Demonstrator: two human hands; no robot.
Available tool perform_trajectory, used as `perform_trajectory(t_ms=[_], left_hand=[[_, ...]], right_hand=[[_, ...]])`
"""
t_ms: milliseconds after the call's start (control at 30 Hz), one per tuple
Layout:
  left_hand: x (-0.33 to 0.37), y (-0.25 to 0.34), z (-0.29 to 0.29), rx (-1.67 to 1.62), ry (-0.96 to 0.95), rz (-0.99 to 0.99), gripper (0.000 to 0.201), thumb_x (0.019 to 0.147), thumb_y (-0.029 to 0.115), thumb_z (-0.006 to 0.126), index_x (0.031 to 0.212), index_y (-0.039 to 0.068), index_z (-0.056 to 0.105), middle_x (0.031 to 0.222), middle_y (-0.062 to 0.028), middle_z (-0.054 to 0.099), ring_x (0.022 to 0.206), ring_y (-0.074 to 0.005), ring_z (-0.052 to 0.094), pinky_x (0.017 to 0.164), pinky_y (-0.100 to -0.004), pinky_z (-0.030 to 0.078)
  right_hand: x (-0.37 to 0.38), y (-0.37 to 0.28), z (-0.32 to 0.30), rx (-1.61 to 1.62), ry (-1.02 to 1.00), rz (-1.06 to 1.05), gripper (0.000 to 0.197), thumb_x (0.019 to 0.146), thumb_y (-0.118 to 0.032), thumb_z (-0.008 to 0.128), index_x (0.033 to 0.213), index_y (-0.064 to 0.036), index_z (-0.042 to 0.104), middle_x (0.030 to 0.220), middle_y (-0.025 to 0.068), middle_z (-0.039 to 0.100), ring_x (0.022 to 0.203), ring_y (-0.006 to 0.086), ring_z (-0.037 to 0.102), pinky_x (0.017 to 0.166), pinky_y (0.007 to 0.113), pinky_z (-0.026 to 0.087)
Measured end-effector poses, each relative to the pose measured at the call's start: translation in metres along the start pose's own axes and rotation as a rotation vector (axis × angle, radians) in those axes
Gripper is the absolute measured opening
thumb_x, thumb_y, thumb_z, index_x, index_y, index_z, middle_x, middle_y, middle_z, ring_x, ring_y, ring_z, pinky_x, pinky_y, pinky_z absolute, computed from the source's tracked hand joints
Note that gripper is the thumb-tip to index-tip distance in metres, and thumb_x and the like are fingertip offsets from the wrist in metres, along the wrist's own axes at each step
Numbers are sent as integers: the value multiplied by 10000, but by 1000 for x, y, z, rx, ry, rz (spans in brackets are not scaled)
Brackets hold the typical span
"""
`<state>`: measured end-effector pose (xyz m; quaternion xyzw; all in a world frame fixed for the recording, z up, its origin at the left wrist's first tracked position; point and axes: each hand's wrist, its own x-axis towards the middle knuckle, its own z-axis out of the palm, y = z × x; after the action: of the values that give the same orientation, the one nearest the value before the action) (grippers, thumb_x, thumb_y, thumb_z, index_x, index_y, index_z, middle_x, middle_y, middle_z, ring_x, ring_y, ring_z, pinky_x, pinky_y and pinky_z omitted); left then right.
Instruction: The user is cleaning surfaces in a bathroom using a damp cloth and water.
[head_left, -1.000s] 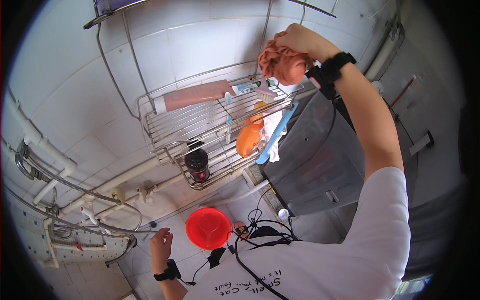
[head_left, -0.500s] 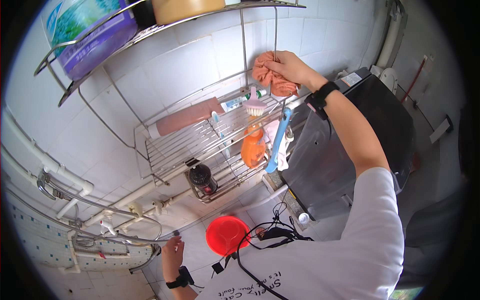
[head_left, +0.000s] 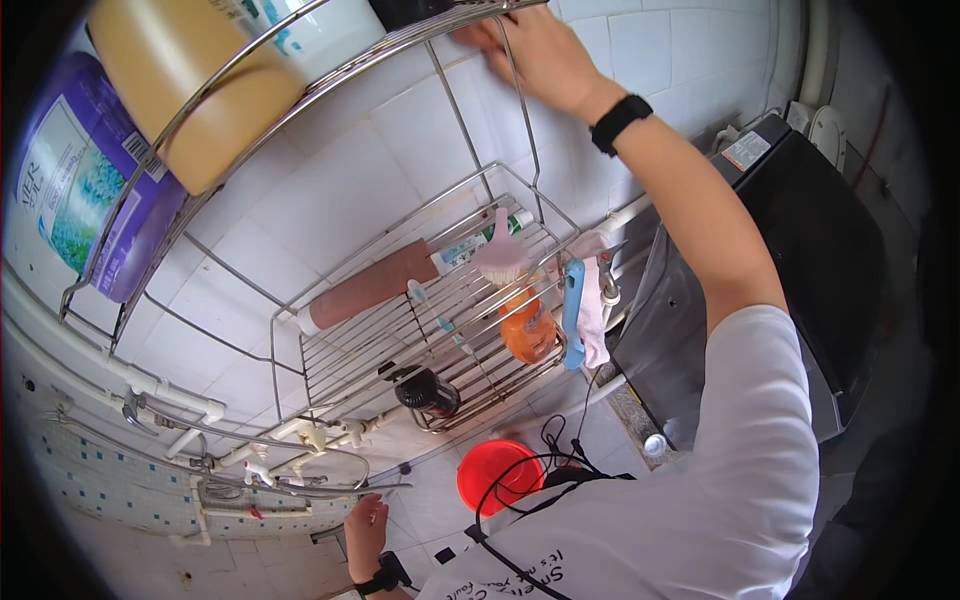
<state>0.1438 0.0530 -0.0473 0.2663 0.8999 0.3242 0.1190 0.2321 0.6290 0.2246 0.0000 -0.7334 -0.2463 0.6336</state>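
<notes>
My right hand (head_left: 545, 60) is raised to the right end of the upper wire shelf (head_left: 335, 75), by its upright wires and the tiled wall. Its fingers are curled and partly hidden behind the shelf's edge. A blurred orange-pink patch shows at them, seemingly the cloth (head_left: 482, 36), mostly out of sight. My left hand (head_left: 367, 522) hangs low with loosely bent fingers and holds nothing. Nearest to it are a grey hose (head_left: 320, 491) and a red basin (head_left: 490, 478) on the floor.
The upper shelf bears a purple bottle (head_left: 85, 170) and a yellow bottle (head_left: 195, 85). On the lower rack (head_left: 355, 350) lie a brown-pink tube (head_left: 370, 287) and a pink brush (head_left: 500, 255). Lower are an orange bottle (head_left: 527, 330) and a dark bottle (head_left: 427, 392). A black washing machine (head_left: 810, 230) stands right.
My right hand has moved up along the rack's upright from the lower shelf to the upper one. The cloth, plain to see in it before, is now mostly hidden. The view has shifted.
</notes>
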Motion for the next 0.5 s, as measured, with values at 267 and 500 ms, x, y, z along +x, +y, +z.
perform_trajectory(t_ms=[267,500], left_hand=[[10,28,6,49,-26,35,211,790,100,622,976,1,625,772,-150,654,696,-225,644,621,-304,498],[-3,31,3,144,-97,22,251,860,193,552,1078,79,599,823,-202,629,756,-332,606,655,-405,476]], right_hand=[[-88,0,-6,78,-521,-411,131,733,-149,566,860,-136,596,908,15,515,904,188,522,770,345,493],[59,60,-8,-241,75,-123,188,724,-183,584,898,-124,622,1016,7,537,1023,212,472,920,396,390]])
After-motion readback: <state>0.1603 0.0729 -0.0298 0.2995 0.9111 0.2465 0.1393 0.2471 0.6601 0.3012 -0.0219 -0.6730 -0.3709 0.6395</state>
